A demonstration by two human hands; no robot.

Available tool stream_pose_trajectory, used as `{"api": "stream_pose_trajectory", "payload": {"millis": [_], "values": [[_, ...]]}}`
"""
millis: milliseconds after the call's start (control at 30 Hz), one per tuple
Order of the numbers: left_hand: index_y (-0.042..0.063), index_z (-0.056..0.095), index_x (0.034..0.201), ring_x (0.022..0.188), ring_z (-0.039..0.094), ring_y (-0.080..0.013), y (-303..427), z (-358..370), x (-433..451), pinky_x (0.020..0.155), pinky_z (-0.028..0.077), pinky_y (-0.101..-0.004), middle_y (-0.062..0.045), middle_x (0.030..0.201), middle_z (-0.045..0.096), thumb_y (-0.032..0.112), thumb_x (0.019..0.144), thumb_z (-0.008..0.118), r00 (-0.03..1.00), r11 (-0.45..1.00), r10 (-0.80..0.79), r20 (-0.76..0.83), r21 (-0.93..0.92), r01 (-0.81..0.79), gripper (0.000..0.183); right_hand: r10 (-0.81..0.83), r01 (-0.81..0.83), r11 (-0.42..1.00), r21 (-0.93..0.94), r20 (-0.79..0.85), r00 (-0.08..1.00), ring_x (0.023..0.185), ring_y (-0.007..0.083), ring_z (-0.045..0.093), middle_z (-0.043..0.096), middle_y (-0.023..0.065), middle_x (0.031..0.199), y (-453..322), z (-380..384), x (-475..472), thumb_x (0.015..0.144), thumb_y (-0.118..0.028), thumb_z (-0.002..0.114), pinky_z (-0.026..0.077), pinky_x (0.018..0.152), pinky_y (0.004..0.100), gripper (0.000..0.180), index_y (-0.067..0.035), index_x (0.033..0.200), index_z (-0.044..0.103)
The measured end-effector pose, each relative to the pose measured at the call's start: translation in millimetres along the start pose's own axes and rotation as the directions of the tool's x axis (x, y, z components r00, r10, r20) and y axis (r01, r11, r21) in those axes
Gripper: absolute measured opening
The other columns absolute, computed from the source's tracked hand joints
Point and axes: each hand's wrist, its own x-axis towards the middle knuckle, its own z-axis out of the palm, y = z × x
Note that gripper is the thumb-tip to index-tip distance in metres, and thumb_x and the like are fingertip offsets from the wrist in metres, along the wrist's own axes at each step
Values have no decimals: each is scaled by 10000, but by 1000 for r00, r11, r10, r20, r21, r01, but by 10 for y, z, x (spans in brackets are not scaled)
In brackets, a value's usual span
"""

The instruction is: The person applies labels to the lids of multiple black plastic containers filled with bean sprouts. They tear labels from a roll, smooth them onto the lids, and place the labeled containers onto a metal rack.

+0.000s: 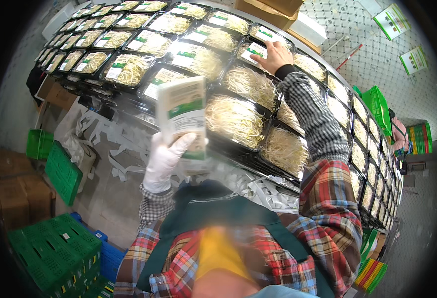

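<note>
My left hand, in a white glove, grips a stack of printed labels with a green band, held upright over the near edge of the trays. My bare right hand reaches far forward, its fingers spread on a label lying on a black tray of bean sprouts. Nearer to me, trays of bean sprouts show no label on top. Further left, labelled trays of sprouts stand in rows. The label stack is slightly blurred.
Many more sprout trays run along the right. Cardboard boxes stand beyond the rows. Strips of white backing paper lie at the lower left, near green crates and a blue crate. A person is at the far right.
</note>
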Motion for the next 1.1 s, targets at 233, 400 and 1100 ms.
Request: {"api": "stream_pose_trajectory", "payload": {"millis": [233,400,1100], "values": [[7,619,1129,893,611,-107,-57,103,235,805,489,-262,-51,996,672,141,840,683,950,990,-120,288,105,93,325,-428,61,177,982,20,904,825,175,647,666,99,964,-886,-1203,-1346,830,-115,682,538,739,286,279,9,1073,622],[22,651,1010,860,594,-78,-42,172,131,762,484,-229,-34,930,656,33,865,632,930,930,363,53,-88,-357,146,-204,424,539,727,-376,904,651,225,629,655,99,796,-1329,-1487,-1765,757,-43,696,505,588,289,149,-44,902,660],[-43,583,1134,887,620,-130,-127,-835,-248,784,514,-266,-91,1030,661,59,818,703,960,968,51,276,-249,20,353,193,-209,972,-106,-143,971,978,279,563,538,168,1082,-803,-148,-868,760,-561,649,483,814,363,798,-27,1313,434]]}}
